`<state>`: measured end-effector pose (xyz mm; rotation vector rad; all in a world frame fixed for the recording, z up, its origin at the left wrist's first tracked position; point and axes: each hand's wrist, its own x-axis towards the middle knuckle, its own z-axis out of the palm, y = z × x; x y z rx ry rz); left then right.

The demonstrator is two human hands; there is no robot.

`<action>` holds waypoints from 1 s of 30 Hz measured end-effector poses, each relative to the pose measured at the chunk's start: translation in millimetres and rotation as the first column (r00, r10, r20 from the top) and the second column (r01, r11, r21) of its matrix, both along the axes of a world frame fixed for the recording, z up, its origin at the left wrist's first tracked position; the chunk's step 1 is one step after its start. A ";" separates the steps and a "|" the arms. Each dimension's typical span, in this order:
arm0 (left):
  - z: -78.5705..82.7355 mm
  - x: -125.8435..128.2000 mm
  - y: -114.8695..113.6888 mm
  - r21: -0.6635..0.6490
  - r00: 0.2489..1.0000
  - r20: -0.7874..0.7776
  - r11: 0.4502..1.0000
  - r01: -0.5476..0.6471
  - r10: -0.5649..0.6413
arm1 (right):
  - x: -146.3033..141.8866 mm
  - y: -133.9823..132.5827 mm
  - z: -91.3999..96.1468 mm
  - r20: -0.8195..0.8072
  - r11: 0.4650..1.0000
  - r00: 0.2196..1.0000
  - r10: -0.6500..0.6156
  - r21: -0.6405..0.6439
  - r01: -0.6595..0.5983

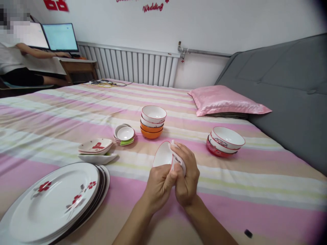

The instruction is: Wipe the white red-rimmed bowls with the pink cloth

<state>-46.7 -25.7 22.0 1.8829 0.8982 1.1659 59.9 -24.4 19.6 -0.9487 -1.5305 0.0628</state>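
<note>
In the middle of the head view a white bowl (pixel 162 157) with a thin red rim is held tilted above the striped bedspread. My left hand (pixel 159 185) grips its near edge, fingers closed. My right hand (pixel 187 172) is wrapped round a pale cloth (pixel 178 157), pressing it over the bowl's right rim. The two hands touch each other at the thumbs. Behind the bowl stands a stack of white and orange bowls (pixel 153 117). Another stack of bowls (pixel 227 139), white over red, rests to the right of my hands.
Flowered plates (pixel 55 200) are piled at the front left. Past them lie leaf-shaped dishes (pixel 95 146) and small saucers (pixel 125 133). A pink pillow (pixel 227 98) leans near the grey headboard (pixel 281 75). A small black object (pixel 248 233) is at the front right. A person (pixel 15 63) sits at a desk.
</note>
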 end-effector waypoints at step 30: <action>-3.9 -6.3 -3.0 -0.487 0.861 0.499 0.791 0.371 -0.097 | 51.7 18.5 24.9 -0.873 0.409 0.483 0.067 -0.418 -0.811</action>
